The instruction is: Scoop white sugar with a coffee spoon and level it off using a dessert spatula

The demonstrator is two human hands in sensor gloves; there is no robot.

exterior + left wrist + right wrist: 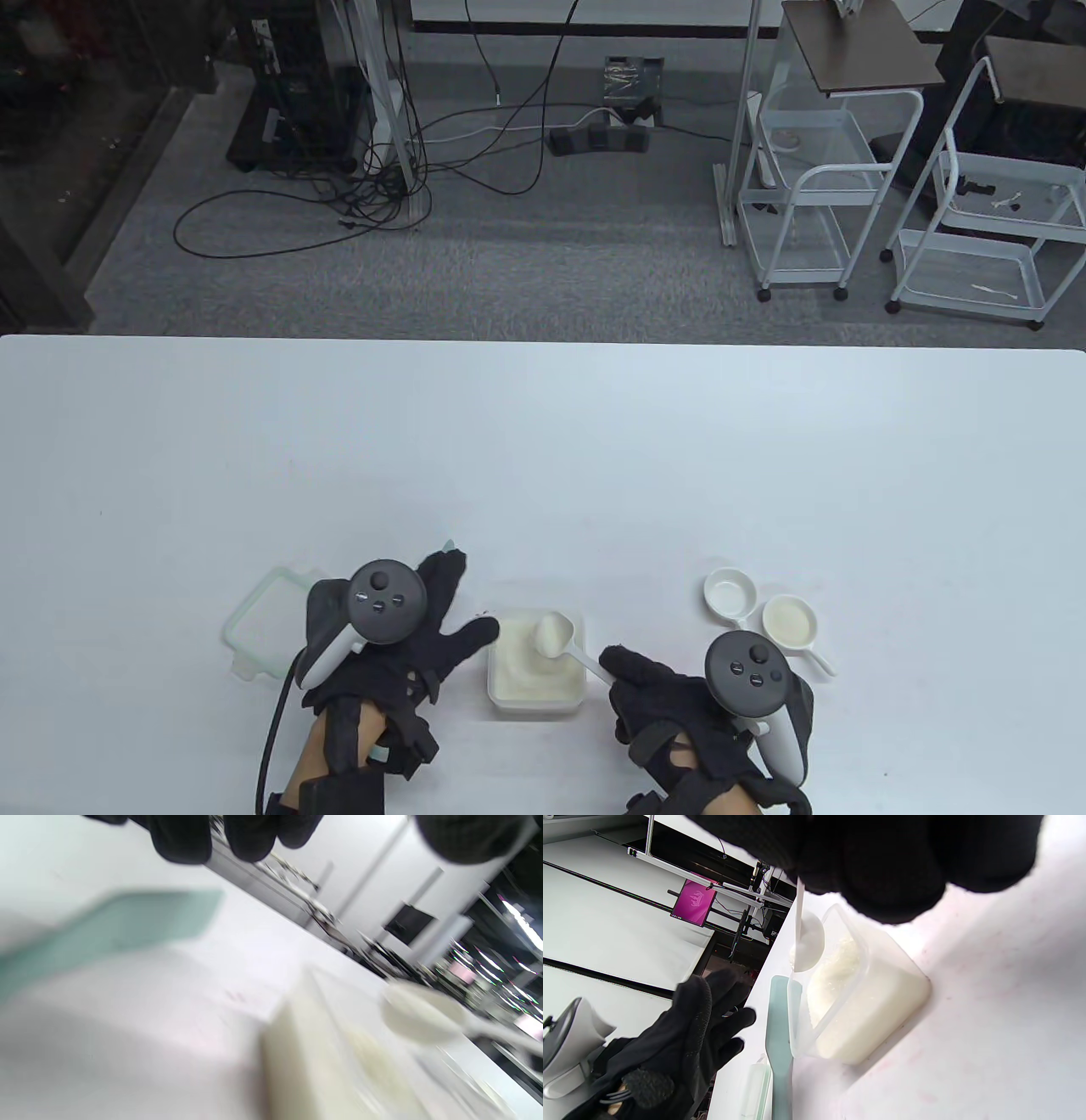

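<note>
A clear container point(536, 689) of white sugar stands near the table's front edge. My right hand point(612, 666) pinches the handle of a white coffee spoon point(553, 635) and holds it, heaped with sugar, over the container. The spoon also shows in the right wrist view point(808, 942) and, blurred, in the left wrist view point(420, 1018). A teal dessert spatula point(778, 1035) lies on the table beside the container's left side; its tip point(448, 545) sticks out past my left hand. My left hand point(462, 598) is spread open over the spatula; I cannot tell if it touches it.
The container's green-rimmed lid point(259, 628) lies left of my left hand. Two small white handled dishes point(730, 592) point(791, 620) sit to the right, just beyond my right hand.
</note>
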